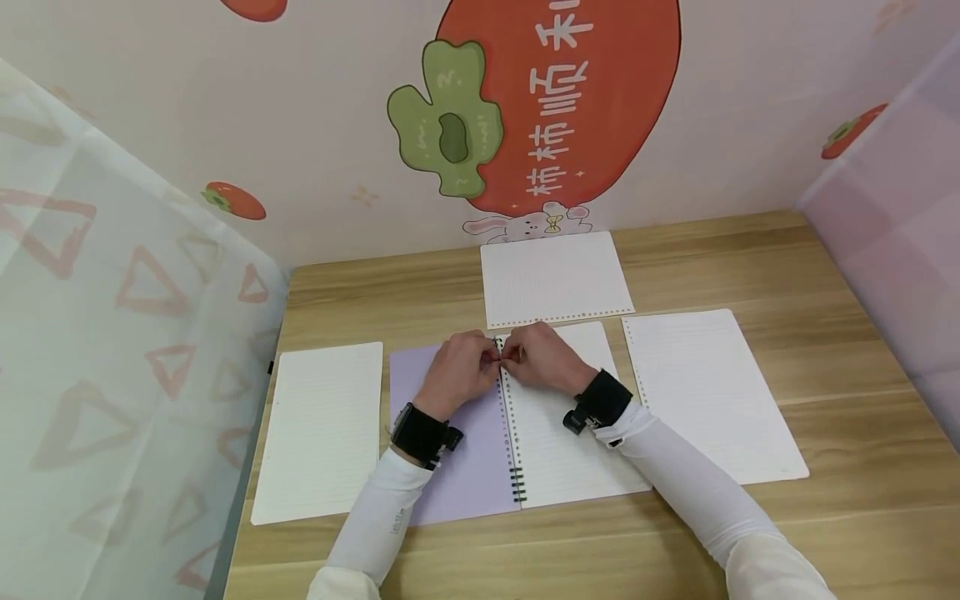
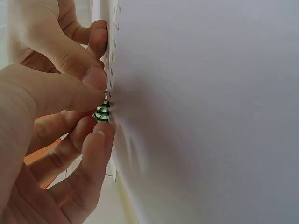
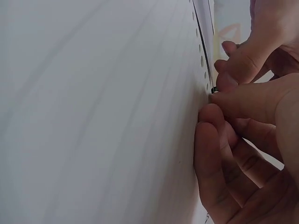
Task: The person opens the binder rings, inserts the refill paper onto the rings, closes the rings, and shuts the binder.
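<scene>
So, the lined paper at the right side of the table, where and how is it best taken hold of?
Probably at its near right corner, pinched from the right: the lined paper lies flat on the table, and that corner is uncovered, while the right forearm hides its near left part in the head view.

Notebook cover (image 1: 474,471): on the table (image 1: 577,552), left of the ring binding (image 1: 518,485)
Lined page (image 1: 561,454): right of the ring binding
Left sheet (image 1: 321,435): beside the cover
Right sheet (image 1: 711,393): beside the page
Rear sheet (image 1: 557,279): behind the page
</scene>
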